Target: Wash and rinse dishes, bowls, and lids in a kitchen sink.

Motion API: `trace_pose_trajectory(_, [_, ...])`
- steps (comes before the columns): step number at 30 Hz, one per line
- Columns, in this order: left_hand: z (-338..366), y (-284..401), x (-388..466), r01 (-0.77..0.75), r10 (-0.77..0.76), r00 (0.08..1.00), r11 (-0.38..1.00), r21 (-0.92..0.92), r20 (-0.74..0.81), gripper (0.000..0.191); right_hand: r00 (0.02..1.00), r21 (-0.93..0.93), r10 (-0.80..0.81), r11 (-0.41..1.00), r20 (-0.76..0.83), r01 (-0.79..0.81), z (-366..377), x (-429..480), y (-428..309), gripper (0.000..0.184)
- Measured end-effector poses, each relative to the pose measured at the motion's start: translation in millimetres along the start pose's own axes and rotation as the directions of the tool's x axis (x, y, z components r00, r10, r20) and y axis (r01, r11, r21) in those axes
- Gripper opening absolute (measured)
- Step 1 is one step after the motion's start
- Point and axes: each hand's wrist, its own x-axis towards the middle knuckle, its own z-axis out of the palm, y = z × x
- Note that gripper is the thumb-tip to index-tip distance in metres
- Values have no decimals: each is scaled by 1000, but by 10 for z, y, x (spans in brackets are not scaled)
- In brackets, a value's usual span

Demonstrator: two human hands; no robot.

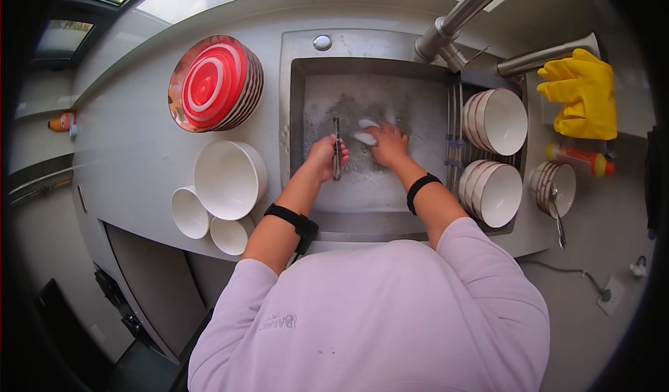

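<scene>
My left hand [325, 158] grips a narrow metal utensil [336, 149] upright in the view, above the sink floor; its exact kind is hard to tell. My right hand [389, 143] reaches down into the stainless steel sink [379, 193]. Its fingers close around a white rounded object [364, 138], and a second small white piece [369, 123] shows just beyond it. What these white pieces are cannot be made out. Water drops and wet patches cover the sink floor around both hands.
Left of the sink stand stacked red plates [205, 84] and white bowls [230, 180]. A rack [456, 149] holds white bowls [504, 123] on the right, below the faucet [431, 42]. Yellow rubber gloves [585, 96], a bottle [577, 159] and small stacked bowls [564, 185] with a spoon [560, 227] lie farther right.
</scene>
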Motion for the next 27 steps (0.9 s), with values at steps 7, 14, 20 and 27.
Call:
trace_pose_trajectory(7, [145,-33,-58,-132,142,988,983,129,-67,23,745,721,123,-394,656,-570,-404,57,-478,32])
trace_pose_trajectory(14, [144,84,60,-190,205,976,965,-180,68,25,995,923,-81,385,51,-16,-407,-280,-616,26])
trace_pose_trajectory(20, [116,100,71,-198,205,966,978,-58,157,27,946,728,-322,639,-41,249,-540,-356,-476,22])
trace_pose_trajectory(27, [128,90,-127,-292,305,949,946,-144,77,19,887,545,-442,780,134,306,-877,-515,-374,22])
